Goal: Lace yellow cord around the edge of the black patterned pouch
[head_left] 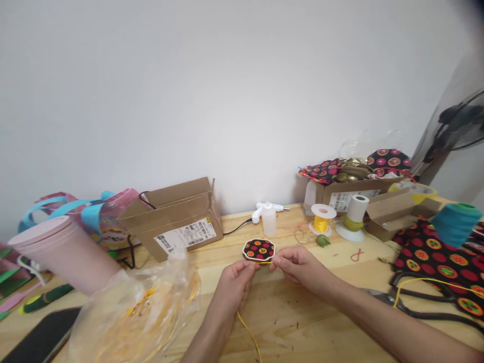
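**At the patch's lower edge: cord pinched in both hands**

Just below the round fabric patch (259, 249), my two hands meet. Left hand (236, 280): grip closed to a fingertip pinch on the yellow cord (247, 327), at the patch's lower left rim. Right hand (298, 264): thumb and forefinger pinched shut on the same cord at the lower right rim. A short taut run of cord shows between the pinches, along the patch's bottom edge. Whether my fingers also nip the patch itself, I cannot tell. The loose tail drops from under my left hand toward me, across the counter (302, 322).

Step in hand, as I read it: fitting cord along the patch's edge, with only the bottom stretch lined up. The next move, by my judgement, calls for one pinch held firm while the other walks the cord round the curve. The tail needs slack to feed, and the patch must not twist.

Patch: roughly round with a slightly wavy outline. Black cloth printed with red and orange circles, pale border all round. Looks flat and stiff. It is tilted up with its face toward me, its lower edge at my fingertips.

Behind the patch: white bottle (269, 220), with a yellow spool (321, 222) further right. Left of the patch: cardboard box (177, 219). Nearer me on that side, a crumpled plastic bag (143, 302) with more yellow strands inside. Far right of the patch: scissors (427, 302) beside cloth of matching print.
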Available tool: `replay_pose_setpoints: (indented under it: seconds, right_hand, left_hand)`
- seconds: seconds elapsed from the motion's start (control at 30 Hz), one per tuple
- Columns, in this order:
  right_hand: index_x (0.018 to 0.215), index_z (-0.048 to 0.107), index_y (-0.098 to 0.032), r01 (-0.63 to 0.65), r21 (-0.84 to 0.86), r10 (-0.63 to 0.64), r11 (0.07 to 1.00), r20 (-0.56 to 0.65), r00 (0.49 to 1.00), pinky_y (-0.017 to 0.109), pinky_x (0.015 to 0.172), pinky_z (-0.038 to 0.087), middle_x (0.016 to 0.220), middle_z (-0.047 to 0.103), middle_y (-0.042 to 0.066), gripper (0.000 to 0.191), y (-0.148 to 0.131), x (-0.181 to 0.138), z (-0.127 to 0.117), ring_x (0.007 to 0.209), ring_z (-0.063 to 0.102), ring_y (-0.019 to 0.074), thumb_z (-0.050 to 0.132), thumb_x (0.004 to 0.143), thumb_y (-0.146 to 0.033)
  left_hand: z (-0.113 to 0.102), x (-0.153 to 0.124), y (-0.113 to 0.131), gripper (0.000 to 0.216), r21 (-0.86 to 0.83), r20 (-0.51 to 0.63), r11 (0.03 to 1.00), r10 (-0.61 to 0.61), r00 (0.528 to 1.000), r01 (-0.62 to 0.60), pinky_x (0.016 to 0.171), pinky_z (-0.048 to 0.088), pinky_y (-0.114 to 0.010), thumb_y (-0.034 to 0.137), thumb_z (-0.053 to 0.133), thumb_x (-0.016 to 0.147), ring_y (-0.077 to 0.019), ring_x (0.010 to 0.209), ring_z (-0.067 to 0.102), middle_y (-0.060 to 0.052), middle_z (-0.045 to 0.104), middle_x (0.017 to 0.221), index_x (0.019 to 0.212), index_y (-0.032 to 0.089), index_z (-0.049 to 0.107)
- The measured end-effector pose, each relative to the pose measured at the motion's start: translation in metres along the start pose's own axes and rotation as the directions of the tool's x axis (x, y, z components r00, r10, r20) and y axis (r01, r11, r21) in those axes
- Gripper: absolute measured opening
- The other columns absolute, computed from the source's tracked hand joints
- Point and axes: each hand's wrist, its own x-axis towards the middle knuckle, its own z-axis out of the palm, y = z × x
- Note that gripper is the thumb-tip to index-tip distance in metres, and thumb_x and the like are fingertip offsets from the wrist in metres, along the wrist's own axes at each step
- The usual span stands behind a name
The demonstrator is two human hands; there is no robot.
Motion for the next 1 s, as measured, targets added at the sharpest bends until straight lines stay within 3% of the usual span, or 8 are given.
replay_pose_setpoints:
  seconds: [0.3, 0.4, 0.47, 0.53, 0.67, 0.8, 1.0]
  right_hand:
    - [0.075, 0.057, -0.013, 0.013, 0.092, -0.010, 0.996, -0.031, 0.999, 0.017, 0.036, 0.011, 0.039, 0.024, -0.011, 0.028, 0.002, 0.000, -0.001, 0.037, 0.014, 0.0034, 0.046, 0.079, -0.039]
    - [0.074, 0.056, -0.013, 0.035, 0.003, -0.035, 0.999, -0.017, 0.999, 0.017, 0.037, 0.013, 0.040, 0.024, -0.010, 0.029, 0.000, 0.000, -0.001, 0.037, 0.016, 0.0040, 0.043, 0.080, -0.038]
    - [0.071, 0.057, -0.013, 0.092, -0.158, -0.086, 0.983, 0.041, 0.995, 0.017, 0.038, 0.016, 0.043, 0.027, -0.009, 0.029, -0.001, -0.002, 0.002, 0.039, 0.021, 0.0045, 0.042, 0.080, -0.036]
    - [0.067, 0.058, -0.013, 0.199, -0.357, -0.159, 0.913, 0.138, 0.978, 0.017, 0.041, 0.020, 0.047, 0.032, -0.007, 0.027, -0.002, -0.005, 0.006, 0.043, 0.026, 0.0052, 0.042, 0.080, -0.031]
    - [0.060, 0.055, -0.015, 0.370, -0.633, -0.226, 0.680, 0.298, 0.927, 0.017, 0.045, 0.024, 0.050, 0.041, -0.005, 0.025, -0.002, -0.010, 0.013, 0.046, 0.032, 0.0060, 0.042, 0.080, -0.022]
    - [0.057, 0.051, -0.016, 0.419, -0.738, -0.251, 0.529, 0.335, 0.908, 0.017, 0.045, 0.024, 0.051, 0.044, -0.005, 0.026, 0.000, -0.012, 0.016, 0.045, 0.032, 0.0061, 0.042, 0.081, -0.021]
    - [0.058, 0.050, -0.017, 0.435, -0.789, -0.270, 0.433, 0.346, 0.898, 0.017, 0.045, 0.023, 0.051, 0.046, -0.005, 0.026, 0.000, -0.010, 0.014, 0.045, 0.032, 0.0063, 0.041, 0.081, -0.021]
  left_hand:
    - [0.003, 0.005, -0.002, 0.034, -0.009, -0.091, 1.000, -0.020, 0.996, 0.020, 0.034, 0.004, -0.019, 0.038, 0.067, 0.051, -0.0015, 0.028, 0.012, 0.013, 0.026, 0.027, 0.070, 0.011, 0.063]
    - [0.000, 0.006, -0.004, 0.033, -0.017, -0.077, 1.000, -0.027, 0.997, 0.025, 0.033, 0.003, -0.019, 0.039, 0.066, 0.054, -0.0017, 0.028, 0.010, 0.014, 0.023, 0.028, 0.070, 0.011, 0.062]
    - [-0.002, 0.005, -0.004, 0.029, -0.044, -0.036, 0.999, -0.005, 0.999, 0.003, 0.032, 0.003, -0.018, 0.040, 0.062, 0.058, -0.0020, 0.029, 0.010, 0.014, 0.022, 0.030, 0.068, 0.013, 0.060]
    - [-0.003, 0.002, -0.002, 0.028, -0.067, -0.018, 0.998, 0.015, 1.000, -0.016, 0.032, 0.004, -0.018, 0.041, 0.060, 0.062, -0.0021, 0.030, 0.010, 0.013, 0.021, 0.032, 0.065, 0.013, 0.058]
    - [0.000, 0.000, 0.003, 0.030, -0.017, -0.044, 1.000, -0.007, 0.999, 0.006, 0.032, 0.004, -0.019, 0.042, 0.062, 0.060, -0.0018, 0.030, 0.010, 0.014, 0.019, 0.031, 0.065, 0.012, 0.058]
    - [0.004, 0.002, 0.004, 0.031, 0.044, -0.113, 0.998, -0.034, 0.993, 0.039, 0.032, 0.004, -0.019, 0.041, 0.066, 0.054, -0.0018, 0.028, 0.012, 0.013, 0.023, 0.027, 0.063, 0.012, 0.060]
    - [0.003, 0.003, 0.002, 0.036, 0.030, -0.110, 0.998, -0.042, 0.993, 0.046, 0.032, 0.005, -0.018, 0.040, 0.068, 0.051, -0.0014, 0.028, 0.015, 0.012, 0.031, 0.028, 0.070, 0.011, 0.063]
